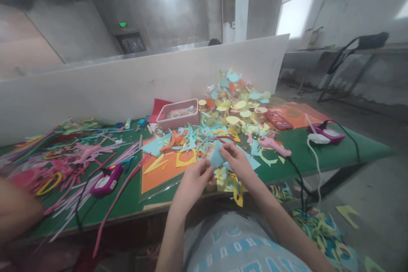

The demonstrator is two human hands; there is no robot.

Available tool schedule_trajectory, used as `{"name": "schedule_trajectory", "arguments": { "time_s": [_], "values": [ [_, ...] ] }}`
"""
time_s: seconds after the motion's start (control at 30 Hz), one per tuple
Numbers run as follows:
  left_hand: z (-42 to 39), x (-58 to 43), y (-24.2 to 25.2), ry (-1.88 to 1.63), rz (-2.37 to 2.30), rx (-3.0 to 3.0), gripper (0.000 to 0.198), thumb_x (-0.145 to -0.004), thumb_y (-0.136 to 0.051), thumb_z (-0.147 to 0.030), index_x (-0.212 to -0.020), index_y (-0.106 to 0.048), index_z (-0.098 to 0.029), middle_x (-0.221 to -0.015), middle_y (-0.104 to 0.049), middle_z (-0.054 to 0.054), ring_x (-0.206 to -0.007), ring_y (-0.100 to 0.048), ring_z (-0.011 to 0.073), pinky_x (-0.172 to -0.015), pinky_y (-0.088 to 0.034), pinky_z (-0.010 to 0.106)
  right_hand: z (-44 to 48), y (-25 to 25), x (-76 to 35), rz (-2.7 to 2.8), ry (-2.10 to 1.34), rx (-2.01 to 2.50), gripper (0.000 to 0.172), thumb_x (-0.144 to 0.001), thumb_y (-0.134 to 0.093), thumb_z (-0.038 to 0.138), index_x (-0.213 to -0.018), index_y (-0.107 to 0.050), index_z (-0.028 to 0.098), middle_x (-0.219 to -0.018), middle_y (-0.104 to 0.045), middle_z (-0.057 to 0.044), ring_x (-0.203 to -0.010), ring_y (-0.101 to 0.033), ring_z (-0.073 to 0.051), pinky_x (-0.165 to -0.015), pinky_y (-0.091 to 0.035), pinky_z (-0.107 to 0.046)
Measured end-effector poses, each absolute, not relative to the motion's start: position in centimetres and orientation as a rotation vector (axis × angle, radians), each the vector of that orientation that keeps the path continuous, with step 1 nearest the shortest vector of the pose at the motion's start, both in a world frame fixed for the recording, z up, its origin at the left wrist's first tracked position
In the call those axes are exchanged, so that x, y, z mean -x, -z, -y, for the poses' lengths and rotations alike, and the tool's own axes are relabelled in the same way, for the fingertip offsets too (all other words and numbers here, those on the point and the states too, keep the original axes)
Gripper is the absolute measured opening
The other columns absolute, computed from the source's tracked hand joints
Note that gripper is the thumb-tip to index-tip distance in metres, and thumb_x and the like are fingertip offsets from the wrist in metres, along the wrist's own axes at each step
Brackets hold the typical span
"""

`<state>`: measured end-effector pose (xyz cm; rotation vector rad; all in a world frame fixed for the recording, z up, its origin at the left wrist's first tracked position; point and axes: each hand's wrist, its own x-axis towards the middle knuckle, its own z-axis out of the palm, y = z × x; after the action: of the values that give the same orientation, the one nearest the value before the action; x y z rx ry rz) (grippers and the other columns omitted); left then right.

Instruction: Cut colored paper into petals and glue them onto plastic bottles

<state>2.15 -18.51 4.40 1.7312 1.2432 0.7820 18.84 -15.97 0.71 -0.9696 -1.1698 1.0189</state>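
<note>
A small light blue sheet piece (217,155) is between my two hands over the front of the table. My right hand (235,158) pinches its upper right edge with thumb and fingers. My left hand (198,175) is closed at its lower left edge, fingers curled and partly hidden. Just behind the sheet piece lie red-handled scissors (225,139), among light blue scraps. Yellow cut-out scraps (236,189) hang over the table edge below my right hand. An orange sheet (156,174) lies to the left of my left hand.
A pink bin (178,112) stands behind the scraps, beside a heap of clear balls and coloured discs (237,102). Right are a pink glue gun (276,146), a red phone (279,120) and a purple device (331,134). Left are pipe cleaners (86,153) and another person's arm (17,208).
</note>
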Motion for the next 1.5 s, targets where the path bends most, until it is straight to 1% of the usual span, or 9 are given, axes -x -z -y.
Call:
{"name": "schedule_trajectory", "arguments": {
  "time_s": [0.2, 0.43, 0.57, 0.83, 0.97, 1.1, 1.2, 1.3, 1.5],
  "values": [
    [18.3, -2.6, -4.6, -0.983, -1.156, -1.586, 0.032, -0.083, -0.063, -0.051, -0.079, -0.059, -0.019, -0.063, -0.061, -0.002, -0.062, -0.057, 0.0146, -0.062, -0.044, 0.026, 16.7, -1.4, -18.6, 1.337, -1.303, 0.777, 0.041, -0.075, -0.075, 0.06, -0.086, -0.063, 0.022, -0.078, -0.066, 0.001, -0.075, -0.062, -0.018, -0.075, -0.05, -0.032],
    [18.2, -3.1, -4.5, -0.977, -1.114, -1.56, 0.034, -0.084, -0.062, -0.051, -0.078, -0.059, -0.018, -0.062, -0.06, -0.001, -0.061, -0.055, 0.0136, -0.062, -0.043, 0.025, 17.2, -1.4, -17.9, 1.31, -1.326, 0.706, 0.042, -0.079, -0.071, 0.062, -0.081, -0.059, 0.021, -0.065, -0.061, 0.003, -0.062, -0.057, -0.015, -0.066, -0.046, -0.03],
    [18.4, -4.0, -4.6, -0.965, -1.098, -1.546, 0.032, -0.083, -0.063, -0.05, -0.078, -0.06, -0.018, -0.063, -0.061, -0.001, -0.061, -0.055, 0.0133, -0.063, -0.043, 0.026, 17.1, -1.8, -19.7, 1.311, -1.255, 0.828, 0.049, -0.078, -0.07, 0.067, -0.068, -0.057, 0.021, -0.055, -0.054, 0.004, -0.054, -0.049, -0.013, -0.058, -0.039, -0.028],
    [18.6, -4.0, -4.6, -0.939, -1.118, -1.517, 0.031, -0.081, -0.065, -0.049, -0.075, -0.058, -0.019, -0.062, -0.063, -0.001, -0.06, -0.057, 0.0135, -0.064, -0.043, 0.026, 16.3, -1.3, -21.0, 1.178, -1.406, 0.745, 0.058, -0.084, -0.058, 0.072, -0.062, -0.065, 0.018, -0.048, -0.061, -0.002, -0.048, -0.052, -0.014, -0.053, -0.039, -0.028],
    [17.7, -1.9, -4.7, -0.975, -1.198, -1.512, 0.035, -0.078, -0.067, -0.052, -0.074, -0.057, -0.019, -0.062, -0.065, 0.0, -0.062, -0.058, 0.0145, -0.066, -0.044, 0.027, 15.6, -1.8, -25.1, 0.925, -1.189, 0.803, 0.051, -0.077, -0.067, 0.069, -0.065, -0.066, 0.02, -0.042, -0.051, 0.003, -0.045, -0.048, -0.012, -0.053, -0.04, -0.027],
    [17.2, -0.2, -5.0, -1.059, -1.249, -1.534, 0.036, -0.078, -0.067, -0.054, -0.074, -0.057, -0.019, -0.065, -0.067, 0.001, -0.065, -0.06, 0.0152, -0.069, -0.045, 0.028, 15.6, -3.1, -28.8, 0.941, -0.953, 0.934, 0.049, -0.081, -0.063, 0.067, -0.07, -0.066, 0.02, -0.053, -0.056, 0.001, -0.052, -0.051, -0.013, -0.055, -0.039, -0.027],
    [17.4, -0.4, -5.2, -1.069, -1.229, -1.547, 0.036, -0.08, -0.067, -0.053, -0.076, -0.058, -0.019, -0.067, -0.068, 0.001, -0.066, -0.06, 0.0151, -0.071, -0.046, 0.028, 16.2, -3.5, -27.3, 1.132, -0.974, 1.056, 0.044, -0.086, -0.059, 0.063, -0.081, -0.065, 0.02, -0.063, -0.059, 0.002, -0.053, -0.045, -0.011, -0.054, -0.035, -0.026],
    [17.8, -1.6, -5.3, -1.017, -1.157, -1.521, 0.036, -0.079, -0.068, -0.054, -0.081, -0.06, -0.019, -0.065, -0.067, 0.001, -0.065, -0.06, 0.0153, -0.069, -0.047, 0.028, 17.0, -3.2, -23.3, 1.404, -1.128, 1.031, 0.041, -0.087, -0.059, 0.062, -0.089, -0.063, 0.021, -0.07, -0.056, 0.003, -0.059, -0.046, -0.012, -0.057, -0.035, -0.025],
    [18.5, -3.3, -5.4, -0.92, -1.058, -1.513, 0.036, -0.08, -0.066, -0.053, -0.086, -0.06, -0.018, -0.068, -0.069, 0.002, -0.066, -0.061, 0.0155, -0.068, -0.048, 0.028, 17.9, -2.9, -19.9, 1.545, -1.089, 1.056, 0.055, -0.09, -0.046, 0.07, -0.065, -0.047, 0.021, -0.059, -0.036, 0.006, -0.055, -0.033, -0.011, -0.054, -0.027, -0.027]
  ]
}}
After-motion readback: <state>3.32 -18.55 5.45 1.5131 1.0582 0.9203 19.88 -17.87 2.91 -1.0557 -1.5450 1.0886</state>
